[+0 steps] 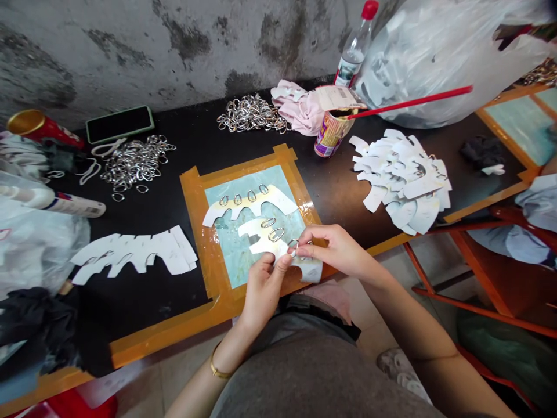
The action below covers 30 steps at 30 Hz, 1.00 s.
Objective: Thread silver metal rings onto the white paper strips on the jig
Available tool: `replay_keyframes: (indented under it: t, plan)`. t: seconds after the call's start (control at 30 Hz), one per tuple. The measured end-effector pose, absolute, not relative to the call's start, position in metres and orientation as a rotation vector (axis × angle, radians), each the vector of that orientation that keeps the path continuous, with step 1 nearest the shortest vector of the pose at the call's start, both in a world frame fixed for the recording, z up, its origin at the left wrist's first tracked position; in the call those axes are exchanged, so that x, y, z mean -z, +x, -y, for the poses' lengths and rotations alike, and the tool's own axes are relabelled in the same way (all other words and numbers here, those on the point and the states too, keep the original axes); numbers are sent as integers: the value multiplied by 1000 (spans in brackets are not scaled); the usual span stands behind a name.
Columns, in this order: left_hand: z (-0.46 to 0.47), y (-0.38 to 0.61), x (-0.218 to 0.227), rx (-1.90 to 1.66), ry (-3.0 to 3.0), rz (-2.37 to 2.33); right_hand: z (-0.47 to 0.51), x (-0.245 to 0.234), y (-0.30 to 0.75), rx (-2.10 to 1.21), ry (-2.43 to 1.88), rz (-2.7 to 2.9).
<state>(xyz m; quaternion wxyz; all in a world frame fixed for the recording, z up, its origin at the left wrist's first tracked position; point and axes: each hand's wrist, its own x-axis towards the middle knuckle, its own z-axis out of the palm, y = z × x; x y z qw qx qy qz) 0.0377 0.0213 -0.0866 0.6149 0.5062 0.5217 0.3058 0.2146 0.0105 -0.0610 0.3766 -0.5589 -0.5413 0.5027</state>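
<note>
A white scalloped cut piece with several metal rings in a row along it lies over the pale blue sheet, near the table's front edge. My left hand pinches its near edge between thumb and fingers. My right hand is closed at a metal ring on the same piece; its fingertips meet my left thumb there and partly hide the ring and the tab under it. Farther back on the sheet rests a second scalloped piece, which also bears several rings and has a yellowish upper edge.
Loose metal rings form piles at the left and back. White cut pieces lie stacked left and heaped right. A paper cup with a red stick, a bottle, a phone and a plastic bag stand around.
</note>
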Motion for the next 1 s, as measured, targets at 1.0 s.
replay_keyframes:
  t: [1.0]
  plan:
    - [-40,23,87,-562,985,-983,-2,90,210,-1685,-1155,1188]
